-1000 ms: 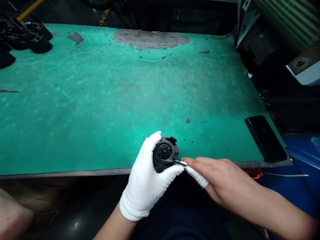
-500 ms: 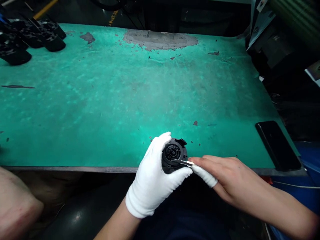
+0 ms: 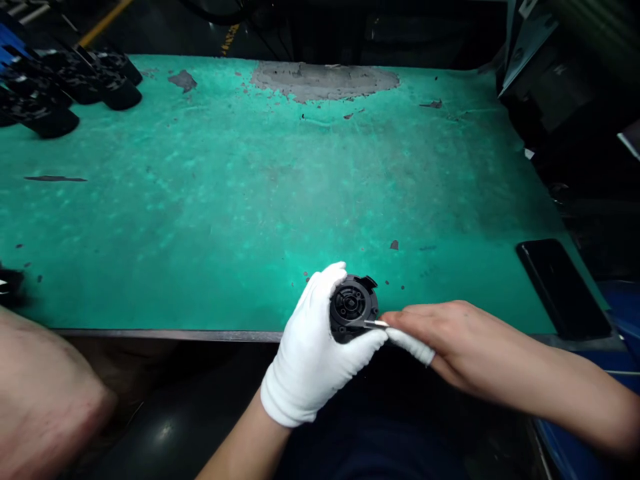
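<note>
My left hand (image 3: 313,353), in a white glove, is closed around a round black plastic part (image 3: 353,307) held above the near edge of the green table (image 3: 225,200). My bare right hand (image 3: 440,337), with a white cover on one finger, pinches a thin metal blade (image 3: 376,325). The blade's tip rests against the right rim of the black part. The part's ribbed inner face with a central hub points up at me.
A black phone (image 3: 563,287) lies at the table's right front corner. Several black parts (image 3: 65,90) sit at the far left. Another person's bare arm (image 3: 45,400) is at the lower left. Dark machinery (image 3: 560,80) stands at the right.
The view has shifted, so both hands and the part sit slightly further right and higher. The other person's arm has come further into the lower left. The grips are unchanged.
</note>
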Demonstrator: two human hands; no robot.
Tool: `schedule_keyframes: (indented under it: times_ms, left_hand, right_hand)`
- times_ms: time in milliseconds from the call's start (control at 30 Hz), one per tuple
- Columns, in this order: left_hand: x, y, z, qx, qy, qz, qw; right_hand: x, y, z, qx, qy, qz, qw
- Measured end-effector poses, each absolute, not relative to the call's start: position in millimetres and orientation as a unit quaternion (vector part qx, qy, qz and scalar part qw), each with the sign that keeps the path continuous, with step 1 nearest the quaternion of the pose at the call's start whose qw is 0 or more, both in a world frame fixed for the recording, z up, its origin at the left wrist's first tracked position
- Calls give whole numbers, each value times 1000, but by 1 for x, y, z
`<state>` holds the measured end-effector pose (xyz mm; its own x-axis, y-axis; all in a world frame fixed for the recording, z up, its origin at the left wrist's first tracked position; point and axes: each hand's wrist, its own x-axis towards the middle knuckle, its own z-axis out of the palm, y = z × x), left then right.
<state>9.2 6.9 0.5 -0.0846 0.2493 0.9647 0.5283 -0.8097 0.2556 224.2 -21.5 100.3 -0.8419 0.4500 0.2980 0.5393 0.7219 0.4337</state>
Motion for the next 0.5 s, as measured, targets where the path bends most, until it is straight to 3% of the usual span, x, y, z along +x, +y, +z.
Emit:
schedule_keyframes:
  times_ms: [167, 367, 500]
  left_hand:
    - [6, 17, 2, -679, -293, -667, 94]
    - [-29, 14, 17, -727, -280, -610, 144]
    - [-66, 26, 8, -652, -261, -694, 158]
  right_hand:
    - [222, -14, 105, -262, -931, -236, 97]
    - [264, -5, 98, -277, -883, -235, 297]
    - [288, 7, 85, -309, -860, -241, 325]
